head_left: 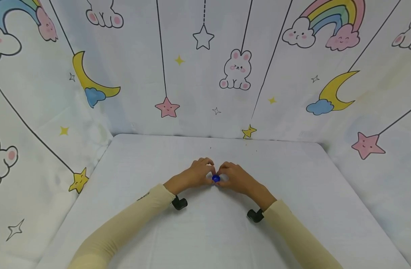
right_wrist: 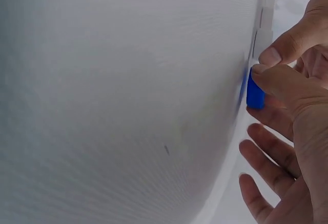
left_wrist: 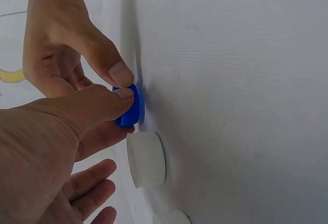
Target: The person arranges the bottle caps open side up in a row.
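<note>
A small round blue cap (head_left: 216, 178) is pinched between my two hands, low over the white table. My left hand (head_left: 198, 173) grips one side with thumb and index finger; its thumb lies across the cap (left_wrist: 129, 114) in the left wrist view. From the other side, my right hand (head_left: 237, 179) pinches it, the two thumb tips close together. The right hand's other fingers spread away from the cap in the right wrist view. A white round cap-like piece (left_wrist: 146, 160) stands beside the left hand in the left wrist view.
A second white piece (left_wrist: 171, 217) shows at the bottom of the left wrist view. White pieces (right_wrist: 264, 39) also stand in a row beyond the hands in the right wrist view. The white table (head_left: 205, 239) meets a printed cloth backdrop (head_left: 134, 67) at its back edge.
</note>
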A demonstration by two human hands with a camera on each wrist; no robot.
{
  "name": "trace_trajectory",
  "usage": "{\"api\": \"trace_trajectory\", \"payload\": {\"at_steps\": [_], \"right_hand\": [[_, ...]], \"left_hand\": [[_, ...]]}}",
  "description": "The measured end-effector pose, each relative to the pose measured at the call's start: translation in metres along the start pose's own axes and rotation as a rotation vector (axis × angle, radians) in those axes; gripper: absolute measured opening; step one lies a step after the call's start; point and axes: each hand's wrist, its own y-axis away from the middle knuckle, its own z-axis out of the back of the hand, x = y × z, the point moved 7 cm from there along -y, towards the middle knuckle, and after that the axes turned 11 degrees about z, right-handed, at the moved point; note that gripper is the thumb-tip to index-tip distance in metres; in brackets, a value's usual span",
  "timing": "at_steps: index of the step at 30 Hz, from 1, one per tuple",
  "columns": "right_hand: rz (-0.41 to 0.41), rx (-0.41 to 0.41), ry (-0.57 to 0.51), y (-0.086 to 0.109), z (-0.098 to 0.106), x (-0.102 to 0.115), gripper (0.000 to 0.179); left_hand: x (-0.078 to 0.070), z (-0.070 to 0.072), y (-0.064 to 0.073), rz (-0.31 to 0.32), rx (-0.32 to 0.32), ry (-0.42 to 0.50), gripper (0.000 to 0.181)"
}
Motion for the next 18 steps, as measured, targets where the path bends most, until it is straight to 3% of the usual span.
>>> {"api": "trace_trajectory", "payload": {"at_steps": [18], "right_hand": [[-0.002, 0.011, 0.033, 0.0006, -0.0029, 0.0002, 0.028]], "left_hand": [[-0.0016, -0.0019, 0.0060, -0.009, -0.028, -0.052, 0.023]]}}
